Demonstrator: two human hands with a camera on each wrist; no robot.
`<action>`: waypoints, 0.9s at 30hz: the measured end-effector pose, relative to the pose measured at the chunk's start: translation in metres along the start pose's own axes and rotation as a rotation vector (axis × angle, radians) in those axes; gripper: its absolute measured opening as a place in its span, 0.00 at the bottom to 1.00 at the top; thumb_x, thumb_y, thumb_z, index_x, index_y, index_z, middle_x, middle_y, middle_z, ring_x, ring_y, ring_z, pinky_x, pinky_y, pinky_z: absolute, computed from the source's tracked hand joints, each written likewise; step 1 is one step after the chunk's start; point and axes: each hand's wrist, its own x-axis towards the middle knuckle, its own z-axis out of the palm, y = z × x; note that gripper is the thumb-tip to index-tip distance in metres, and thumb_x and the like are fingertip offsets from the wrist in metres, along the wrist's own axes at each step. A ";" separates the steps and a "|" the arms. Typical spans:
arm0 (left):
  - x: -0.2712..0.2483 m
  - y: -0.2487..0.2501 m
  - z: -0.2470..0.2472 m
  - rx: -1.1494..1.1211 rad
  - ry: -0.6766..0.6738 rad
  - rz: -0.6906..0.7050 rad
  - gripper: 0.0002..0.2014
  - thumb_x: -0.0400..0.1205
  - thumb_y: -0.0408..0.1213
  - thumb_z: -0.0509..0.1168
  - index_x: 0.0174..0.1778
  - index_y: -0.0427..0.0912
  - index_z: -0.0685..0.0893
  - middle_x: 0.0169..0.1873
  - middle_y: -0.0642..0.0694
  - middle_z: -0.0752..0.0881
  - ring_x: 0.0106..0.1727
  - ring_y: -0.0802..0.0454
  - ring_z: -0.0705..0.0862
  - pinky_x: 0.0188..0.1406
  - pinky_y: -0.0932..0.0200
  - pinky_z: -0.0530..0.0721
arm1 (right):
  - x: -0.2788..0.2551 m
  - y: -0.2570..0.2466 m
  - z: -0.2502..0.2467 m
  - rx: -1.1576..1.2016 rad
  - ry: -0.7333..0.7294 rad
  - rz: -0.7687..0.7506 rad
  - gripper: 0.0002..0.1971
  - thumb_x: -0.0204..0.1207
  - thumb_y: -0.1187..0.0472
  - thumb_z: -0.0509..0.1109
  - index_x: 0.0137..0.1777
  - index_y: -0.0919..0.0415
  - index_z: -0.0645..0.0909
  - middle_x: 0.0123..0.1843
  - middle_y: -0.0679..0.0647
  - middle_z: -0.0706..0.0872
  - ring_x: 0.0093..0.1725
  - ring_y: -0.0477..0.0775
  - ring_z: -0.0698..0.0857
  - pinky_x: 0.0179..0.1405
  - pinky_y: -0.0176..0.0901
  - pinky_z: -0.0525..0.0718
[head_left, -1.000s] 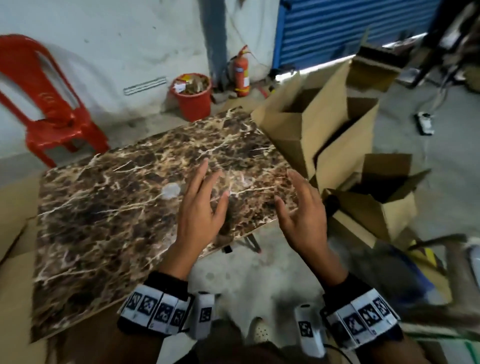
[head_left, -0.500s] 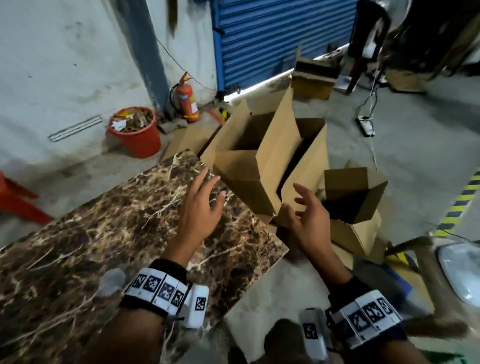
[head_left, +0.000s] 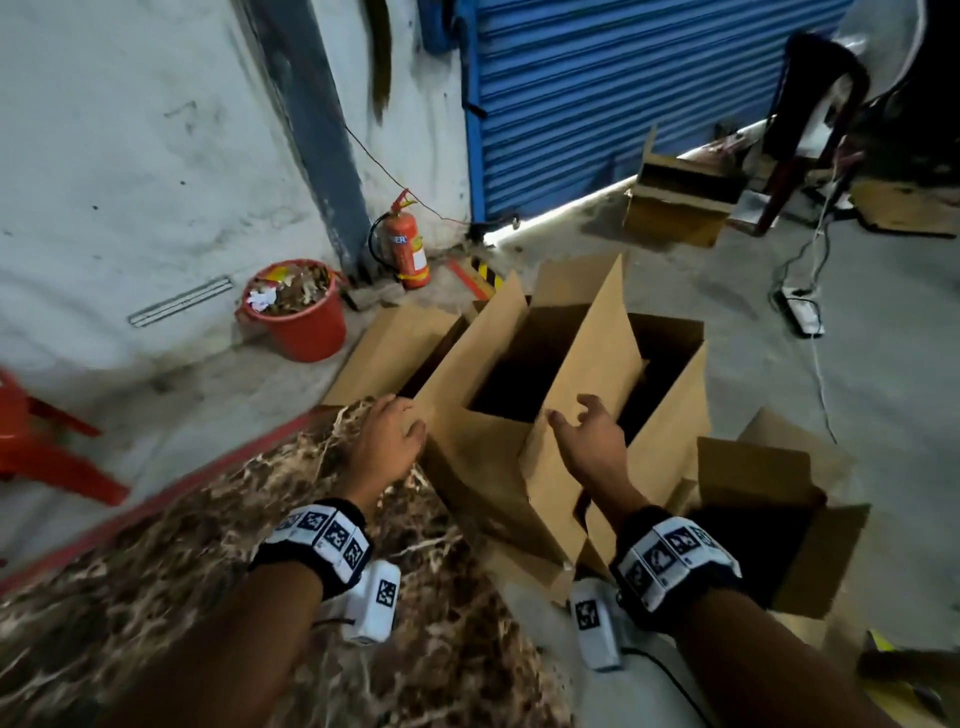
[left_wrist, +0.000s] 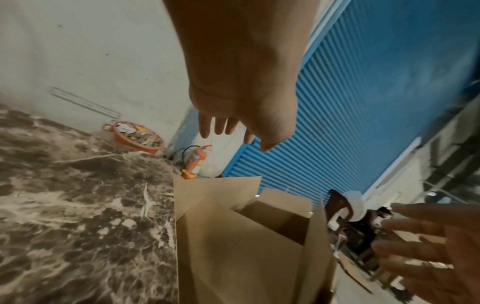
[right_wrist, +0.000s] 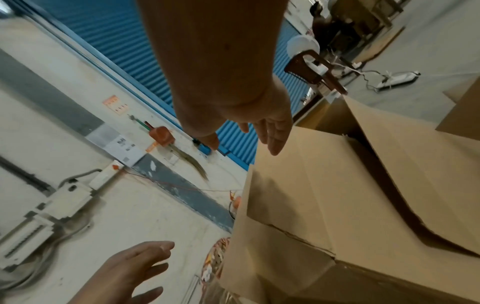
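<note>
Open brown corrugated cardboard box (head_left: 483, 462): frame centre, upright, flaps raised, beside far corner of brown veined marble-pattern slab (head_left: 234, 597).
Left hand (head_left: 387, 441), right hand (head_left: 592, 444): fingers spread, loose, nothing held; one on either side of box, contact unclear.
Judged light; walls stiff, flaps floppy. Grip opposite side walls below rim.
Base hidden; interior too dark.

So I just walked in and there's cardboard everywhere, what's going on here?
A person stretches both hands toward the open cardboard box beside the marble-patterned table. The left hand is above the table's corner, the right hand by the box's upright flap, fingers spread. Neither holds anything yet. More open boxes stand around it.
</note>
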 end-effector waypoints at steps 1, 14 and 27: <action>0.015 -0.001 0.006 -0.004 -0.013 -0.052 0.19 0.82 0.42 0.67 0.68 0.38 0.81 0.66 0.38 0.81 0.64 0.39 0.80 0.64 0.48 0.78 | 0.018 -0.003 0.007 -0.017 -0.015 0.010 0.36 0.79 0.36 0.66 0.79 0.59 0.68 0.67 0.63 0.85 0.65 0.65 0.84 0.60 0.58 0.85; 0.141 -0.035 0.100 0.084 -0.264 -0.354 0.22 0.83 0.38 0.65 0.74 0.39 0.71 0.66 0.34 0.82 0.66 0.35 0.80 0.62 0.44 0.81 | 0.129 0.030 0.045 -0.156 -0.093 0.164 0.11 0.78 0.59 0.66 0.57 0.62 0.73 0.49 0.57 0.84 0.47 0.62 0.86 0.46 0.58 0.88; 0.140 0.026 0.021 -0.062 0.030 -0.150 0.18 0.86 0.32 0.62 0.72 0.36 0.79 0.65 0.35 0.84 0.65 0.36 0.81 0.60 0.50 0.78 | 0.088 0.021 -0.037 0.134 0.161 0.002 0.16 0.84 0.65 0.61 0.70 0.55 0.75 0.58 0.52 0.85 0.54 0.55 0.85 0.55 0.60 0.88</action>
